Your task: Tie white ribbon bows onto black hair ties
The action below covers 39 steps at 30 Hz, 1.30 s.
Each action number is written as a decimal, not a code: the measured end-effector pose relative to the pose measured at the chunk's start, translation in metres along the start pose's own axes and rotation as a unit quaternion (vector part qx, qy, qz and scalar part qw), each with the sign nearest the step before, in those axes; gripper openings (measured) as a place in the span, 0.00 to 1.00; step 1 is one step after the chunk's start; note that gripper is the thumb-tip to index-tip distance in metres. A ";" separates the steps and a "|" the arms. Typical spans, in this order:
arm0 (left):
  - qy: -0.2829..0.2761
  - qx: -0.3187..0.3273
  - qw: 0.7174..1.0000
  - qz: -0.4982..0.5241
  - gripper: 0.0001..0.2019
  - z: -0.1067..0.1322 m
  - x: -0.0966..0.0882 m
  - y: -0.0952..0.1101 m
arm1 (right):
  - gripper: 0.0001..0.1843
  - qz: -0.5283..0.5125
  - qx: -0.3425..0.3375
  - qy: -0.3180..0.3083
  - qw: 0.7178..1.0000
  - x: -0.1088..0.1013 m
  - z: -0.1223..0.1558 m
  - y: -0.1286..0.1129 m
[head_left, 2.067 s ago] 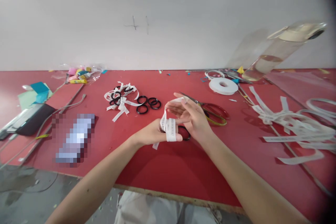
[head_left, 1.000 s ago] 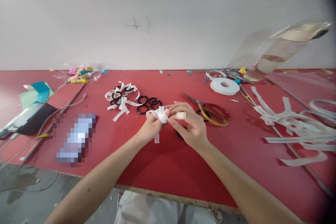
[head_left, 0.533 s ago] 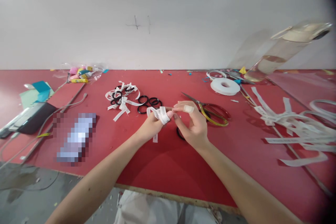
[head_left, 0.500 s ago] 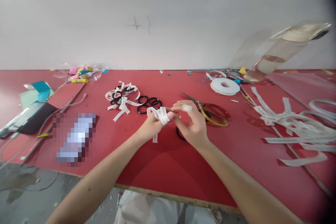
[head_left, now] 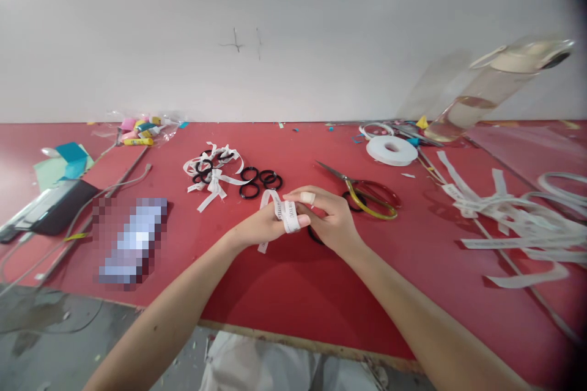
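**Between the left hand (head_left: 260, 225) and the right hand (head_left: 335, 218), a printed white ribbon (head_left: 290, 220) circled a thumb**

Over the red table (head_left: 298, 293), the two hands were together, the right meeting the left at its fingers. The printed white ribbon sat on the left hand, its band passing across the thumb (head_left: 303, 220), whose tip stuck out beyond it toward the right palm. The band's long run thus crossed the thumb instead of following it, near upright in the view. A loose loop showed beyond the left hand, and one end hung below it. The left hand was closed on the ribbon; the right fingers reached over the band's far edge, though whether they pinched it could not be told. Under the right hand lay a black ring (head_left: 315, 236), partly covered. The scissors (head_left: 351, 186) rested just beyond the right hand, blades toward the far left, well nearer to it than to the left.
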<state>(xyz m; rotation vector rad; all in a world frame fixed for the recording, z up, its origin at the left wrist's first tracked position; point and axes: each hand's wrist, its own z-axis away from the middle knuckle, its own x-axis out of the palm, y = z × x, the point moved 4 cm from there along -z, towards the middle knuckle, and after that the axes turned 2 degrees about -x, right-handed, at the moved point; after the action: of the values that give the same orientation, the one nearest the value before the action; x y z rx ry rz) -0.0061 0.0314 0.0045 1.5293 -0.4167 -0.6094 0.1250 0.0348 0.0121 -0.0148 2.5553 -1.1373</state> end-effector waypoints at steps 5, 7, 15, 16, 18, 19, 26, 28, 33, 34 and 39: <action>-0.060 0.006 0.998 0.008 0.23 0.000 -0.002 0.002 | 0.10 -0.121 0.104 -0.031 0.987 0.005 0.001 0.009; -0.102 0.005 0.995 0.023 0.27 0.002 -0.002 0.002 | 0.10 -0.193 0.158 -0.047 0.967 0.007 0.002 0.015; -0.175 -0.060 0.970 0.158 0.37 0.006 0.006 -0.003 | 0.10 -0.302 0.231 -0.065 0.923 0.011 0.003 0.021; -0.174 -0.065 0.966 0.180 0.38 0.005 0.007 -0.004 | 0.10 -0.299 0.236 -0.066 0.922 0.011 0.003 0.021; -0.170 -0.068 0.959 0.217 0.39 0.004 0.009 -0.005 | 0.10 -0.292 0.242 -0.068 0.923 0.012 0.003 0.020; -0.167 -0.065 0.956 0.233 0.38 0.004 0.009 -0.006 | 0.10 -0.290 0.241 -0.067 0.924 0.012 0.002 0.020; -0.125 -0.060 0.949 0.282 0.39 0.001 0.007 -0.007 | 0.05 -0.205 0.189 -0.010 0.960 0.013 0.000 0.026; -0.106 -0.053 0.953 0.279 0.39 -0.001 0.006 -0.007 | 0.03 -0.159 0.161 0.006 0.974 0.012 0.002 0.027; -0.025 -0.030 0.962 0.271 0.36 -0.007 0.000 -0.008 | 0.05 -0.066 0.136 0.120 0.981 0.002 0.007 0.020; -0.006 -0.028 0.961 0.273 0.36 -0.008 -0.002 -0.010 | 0.05 -0.036 0.126 0.148 0.980 -0.001 0.008 0.016; 0.080 -0.047 0.960 0.264 0.31 -0.010 -0.006 -0.018 | 0.07 0.086 -0.016 0.120 0.989 -0.001 0.008 -0.012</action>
<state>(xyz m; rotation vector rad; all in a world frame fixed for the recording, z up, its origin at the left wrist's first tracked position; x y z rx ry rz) -0.0065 0.0441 -0.0130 1.2908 -0.6330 -0.0835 0.1266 0.0204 0.0160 0.3472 2.7192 -1.0888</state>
